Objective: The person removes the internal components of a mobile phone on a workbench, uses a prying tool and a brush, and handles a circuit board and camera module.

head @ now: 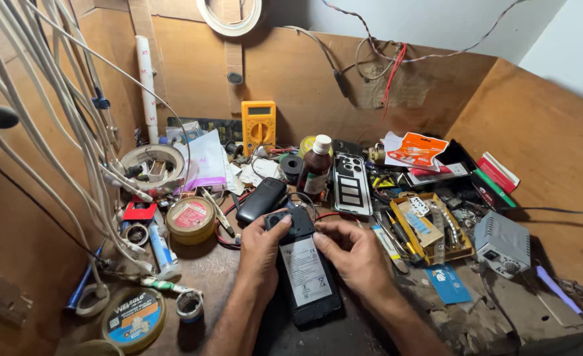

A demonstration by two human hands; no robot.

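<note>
Two hands meet over an opened black phone (306,273) lying back-up on the cluttered worktop (219,270), its white-labelled battery exposed. The left hand (260,256) curls along the phone's left edge, pinning it flat, thumb near the camera end. The right hand (352,254) grips the right edge, fingertips on the battery (304,270). A second black handset (262,200) and brown bottle (315,168) sit just behind, within reach.

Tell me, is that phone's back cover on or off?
Off: the phone lies face down between both hands, with its white-labelled battery exposed.
</note>
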